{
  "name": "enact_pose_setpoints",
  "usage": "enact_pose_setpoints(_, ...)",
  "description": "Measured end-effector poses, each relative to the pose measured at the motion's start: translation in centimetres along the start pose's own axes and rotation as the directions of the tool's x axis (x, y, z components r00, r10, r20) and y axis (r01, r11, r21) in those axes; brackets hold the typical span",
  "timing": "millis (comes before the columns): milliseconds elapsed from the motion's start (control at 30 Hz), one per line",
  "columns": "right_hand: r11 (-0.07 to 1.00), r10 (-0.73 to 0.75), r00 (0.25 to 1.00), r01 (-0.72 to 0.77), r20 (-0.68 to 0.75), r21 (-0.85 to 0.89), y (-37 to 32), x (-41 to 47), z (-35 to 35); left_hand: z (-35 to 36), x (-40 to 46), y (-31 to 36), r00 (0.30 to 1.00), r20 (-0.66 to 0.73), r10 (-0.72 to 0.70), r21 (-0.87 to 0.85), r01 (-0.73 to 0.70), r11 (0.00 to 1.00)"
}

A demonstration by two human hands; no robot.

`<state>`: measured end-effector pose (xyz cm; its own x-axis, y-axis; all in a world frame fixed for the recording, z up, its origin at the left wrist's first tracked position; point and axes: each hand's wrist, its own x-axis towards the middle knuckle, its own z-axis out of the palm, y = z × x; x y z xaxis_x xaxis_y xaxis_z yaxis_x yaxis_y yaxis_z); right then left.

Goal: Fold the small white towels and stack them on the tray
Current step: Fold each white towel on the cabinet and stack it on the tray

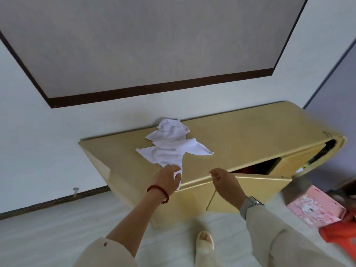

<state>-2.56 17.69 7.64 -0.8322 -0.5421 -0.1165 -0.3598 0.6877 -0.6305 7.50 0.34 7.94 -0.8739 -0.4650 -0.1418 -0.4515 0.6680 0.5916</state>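
Crumpled white towels (169, 145) heaped on top of a low yellow cabinet (250, 132) against the wall, near its back edge. Left hand (167, 180) at the cabinet's front edge, fingers curled round the nearest towel corner hanging over that edge. Right hand (224, 182) just beside it, apart from the cloth, fingers loosely curled and holding nothing. Red bead bracelet (159, 192) on the left wrist, watch (250, 203) on the right. Cabinet door (250, 191) swung open below the right hand. Pink box (312, 207) on the floor to the right.
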Motion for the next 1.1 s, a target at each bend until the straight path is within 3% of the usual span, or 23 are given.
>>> enact_pose_setpoints(133, 0.999, 0.037, 0.996, -0.036, 0.075, -0.02, 3.6, 9.9, 1.4, 3.3, 8.6, 0.2, 0.996, 0.063, -0.07, -0.005, 0.07, 0.998)
enact_pose_setpoints(300, 0.974, 0.095, 0.97, -0.044, 0.224, -0.223, 6.6, 20.0, 3.2, 5.1, 16.6, 0.9, 0.984, 0.127, -0.128, 0.025, 0.125, 0.992)
enact_pose_setpoints(500, 0.898, 0.236, 0.888, -0.045, 0.394, -0.437, 8.4, 24.5, 6.3, 6.0, 21.0, -0.6, 0.97, 0.147, -0.192, 0.002, 0.194, 0.981)
enact_pose_setpoints(567, 0.892, 0.175, 0.905, 0.021, 0.387, -0.452, 8.2, 25.6, 6.5, 5.8, 22.6, -0.9, 0.974, 0.161, -0.162, 0.021, 0.161, 0.987)
enact_pose_setpoints(700, 0.951, -0.059, 0.929, 0.164, 0.366, -0.262, 6.2, 28.1, 3.8, 5.1, 26.2, -0.4, 0.97, 0.241, -0.018, 0.102, -0.007, 0.995)
enact_pose_setpoints(867, 0.887, -0.351, 0.878, 0.424, 0.326, -0.186, 2.6, 32.3, -3.8, 3.0, 31.6, 2.2, 0.945, 0.32, 0.068, 0.022, -0.079, 0.997)
enact_pose_setpoints(1000, 0.873, -0.398, 0.898, 0.433, 0.185, -0.225, 1.5, 34.6, -8.8, 0.5, 35.4, 5.9, 0.929, 0.33, 0.167, -0.089, -0.145, 0.985)
enact_pose_setpoints(1100, 0.88, -0.41, 0.912, 0.403, 0.025, -0.251, 1.7, 36.1, -12.5, -1.4, 37.6, 9.1, 0.942, 0.262, 0.209, -0.141, -0.177, 0.974)
